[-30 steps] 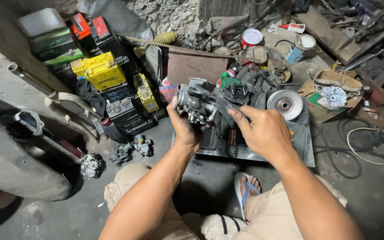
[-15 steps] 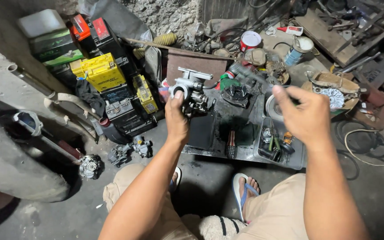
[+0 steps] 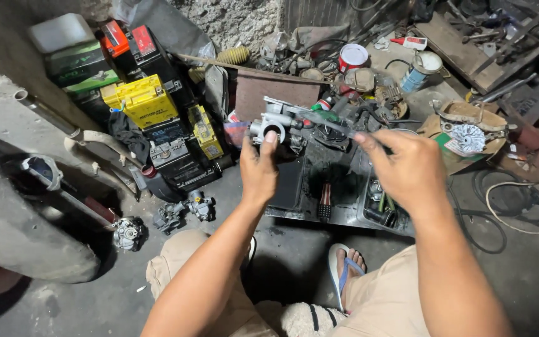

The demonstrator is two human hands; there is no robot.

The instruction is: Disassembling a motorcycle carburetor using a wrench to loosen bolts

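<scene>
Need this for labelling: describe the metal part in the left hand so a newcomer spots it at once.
Start at the dark metal tray on the floor ahead of the knees. Above its left end, the left hand holds up a grey carburetor. Unlike the carburetors lying on the floor, it is raised, its round bore facing the camera.

I'm squatting on the bare concrete floor of a motorcycle repair workshop. Old batteries, yellow, black and red, are stacked to my far left against a rough wall. Spare carburetors lie on the floor near my left knee. A greasy metal tray sits in front of me with a brush in it. Cans, hoses and loose engine parts crowd the far right.
</scene>
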